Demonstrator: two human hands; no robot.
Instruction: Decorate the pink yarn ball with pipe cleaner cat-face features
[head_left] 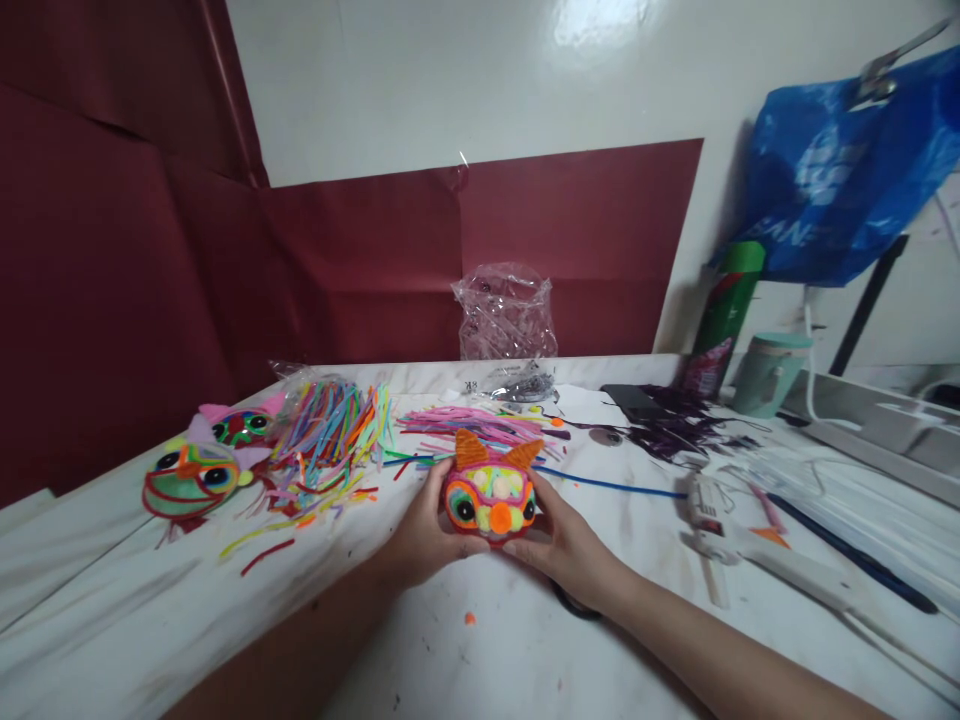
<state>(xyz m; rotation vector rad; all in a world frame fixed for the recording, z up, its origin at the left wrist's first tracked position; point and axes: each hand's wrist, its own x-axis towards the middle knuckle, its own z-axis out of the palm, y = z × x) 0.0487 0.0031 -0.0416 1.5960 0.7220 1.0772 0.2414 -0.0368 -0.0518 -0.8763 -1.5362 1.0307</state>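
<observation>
- Orange-eared craft animal (495,495) held up over the white tabletop (450,675), near mid-view, eyes and orange nose toward the camera.
- Left hand (431,522) and right hand (571,548) curled round it from either side, both gripping; fingertips near each other below its chin.
- Left flank: white surface between left forearm and the multicoloured strip pile (330,430); two similar craft animals (187,475) beside the pile, well apart from the hand.
- Right flank: narrower gap, right hand to glue gun (784,563); its cord leaves the frame lower right.
- Far side tight: pink strips (472,425) lie just behind the ears, blue strip (622,484) running from there to the glue gun.
- Near side: tabletop between the forearms, orange scrap (470,619) on it; near edge out of frame.
- Hidden: the animal's back and underside; most of a dark object (577,603) under the right wrist, identity unclear.
- Cut off: both forearms at bottom, blue bag (847,180) at right.
- Hard to read: tangled purple shreds (679,430); printing on the clear plastic bag (504,315).
</observation>
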